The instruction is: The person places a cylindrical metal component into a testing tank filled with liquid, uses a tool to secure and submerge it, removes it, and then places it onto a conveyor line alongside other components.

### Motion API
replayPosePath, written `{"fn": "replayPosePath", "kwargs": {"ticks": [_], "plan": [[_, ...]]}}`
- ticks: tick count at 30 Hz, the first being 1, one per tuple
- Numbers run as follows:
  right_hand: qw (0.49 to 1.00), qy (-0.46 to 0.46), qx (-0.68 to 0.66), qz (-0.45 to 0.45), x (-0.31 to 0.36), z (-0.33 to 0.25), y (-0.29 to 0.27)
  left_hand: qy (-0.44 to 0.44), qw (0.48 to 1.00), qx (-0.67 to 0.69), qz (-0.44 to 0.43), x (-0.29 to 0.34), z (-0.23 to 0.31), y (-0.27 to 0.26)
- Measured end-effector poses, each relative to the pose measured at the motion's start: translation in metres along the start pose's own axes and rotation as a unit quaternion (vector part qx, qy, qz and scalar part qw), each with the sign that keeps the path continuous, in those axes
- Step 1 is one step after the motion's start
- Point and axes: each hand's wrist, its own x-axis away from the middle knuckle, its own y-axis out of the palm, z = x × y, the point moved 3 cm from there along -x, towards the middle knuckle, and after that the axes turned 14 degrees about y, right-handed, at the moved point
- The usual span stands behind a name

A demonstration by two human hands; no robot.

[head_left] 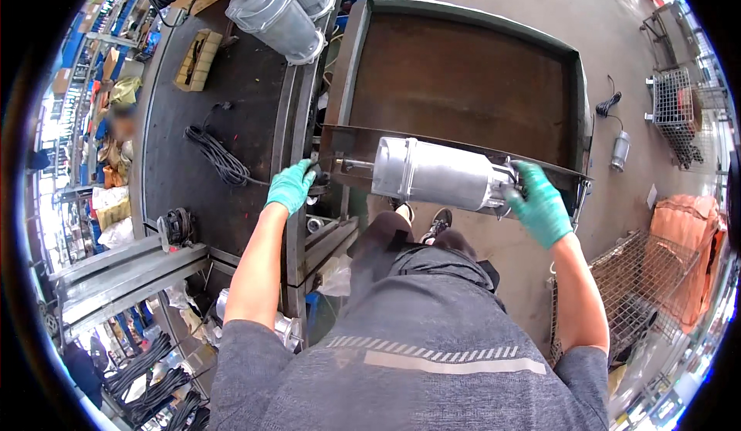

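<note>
A silver cylindrical motor housing (444, 172) lies crosswise in front of me, over the near edge of a steel tank, with a thin shaft (353, 165) sticking out of its left end. My right hand (540, 203), in a green glove, has its fingers curled round the fittings at the housing's right end. At the workbench edge, my gloved left hand (290, 187) is closed near a dark part by the shaft's tip. What it holds is hidden. A black cable (218, 157) lies coiled on the bench, and its end runs toward that hand.
The rusty open tank (463, 84) stands ahead. On the dark workbench (255, 99) at left are several silver motor housings (278, 18) and a yellow bin (197, 60). Wire cages (671, 114) and a small cabled pump (620, 152) are at right.
</note>
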Motion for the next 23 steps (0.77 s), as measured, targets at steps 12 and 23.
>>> {"fn": "replayPosePath", "kwargs": {"ticks": [12, 23], "plan": [[0.982, 0.081, -0.08, -0.152, -0.035, -0.048, -0.029, 0.125, 0.986, -0.04, 0.101, -0.02, -0.002, -0.094], [0.987, 0.126, -0.1, -0.023, -0.105, -0.069, -0.097, 0.184, 0.969, 0.102, 0.128, -0.099, 0.003, -0.093]]}}
